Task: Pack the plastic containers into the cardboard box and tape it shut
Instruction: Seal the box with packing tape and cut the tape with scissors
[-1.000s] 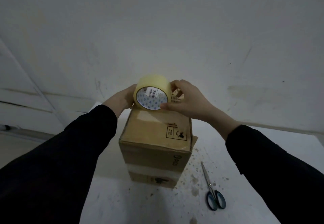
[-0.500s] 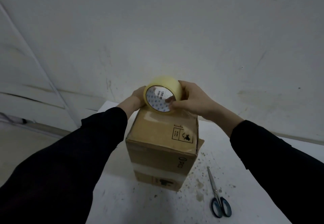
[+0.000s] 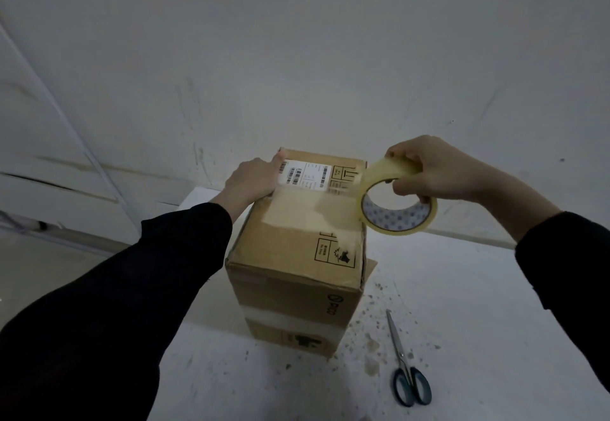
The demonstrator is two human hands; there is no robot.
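Observation:
A closed cardboard box (image 3: 290,282) stands on the white table, its top flaps down and a white shipping label near its far edge. My left hand (image 3: 254,178) rests on the far left of the box top, fingers straight, pressing the tape end down. My right hand (image 3: 435,170) grips a yellowish tape roll (image 3: 401,203) past the box's right edge. A clear strip of tape (image 3: 313,209) stretches from the roll across the box top. No plastic containers are visible.
Scissors (image 3: 407,374) with blue-grey handles lie on the white table (image 3: 478,305) to the right of the box. A pale wall rises close behind. The table's left edge drops to the floor on the left.
My right hand has pulled the tape roll from the left of the box top to past its right edge, laying a strip across. The left hand stays at the far left.

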